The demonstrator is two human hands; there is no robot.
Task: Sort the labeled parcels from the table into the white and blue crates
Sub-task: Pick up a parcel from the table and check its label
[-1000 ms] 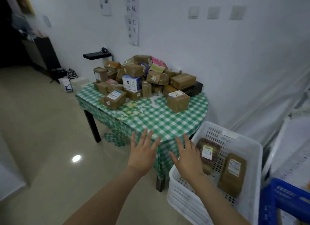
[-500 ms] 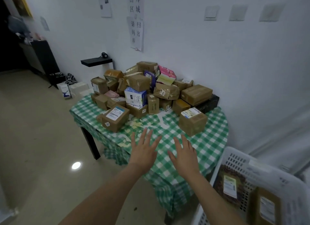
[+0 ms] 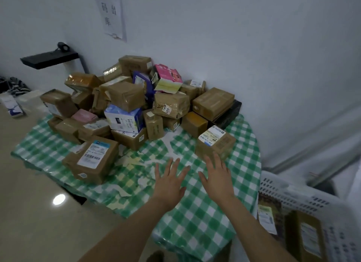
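Observation:
A heap of taped brown parcels [image 3: 129, 97] with a few coloured boxes covers the back of a table with a green checked cloth [image 3: 205, 209]. Two labelled parcels stand apart at the front: one on the left [image 3: 91, 161], one on the right [image 3: 215, 142]. My left hand [image 3: 170, 180] and my right hand [image 3: 216, 175] hover over the cloth, fingers spread, holding nothing. The right hand's fingertips are just short of the right parcel. The white crate [image 3: 293, 195] at the lower right holds two labelled parcels [image 3: 306, 236]. The blue crate is out of view.
A white wall with a paper notice [image 3: 112, 13] runs behind the table. A black shelf [image 3: 48, 59] juts from the wall at left. Small boxes [image 3: 11, 105] sit on the shiny beige floor at the far left.
The view has closed in on the table and both hands have moved forward over the cloth toward the front parcels. The white crate has slid to the lower right edge.

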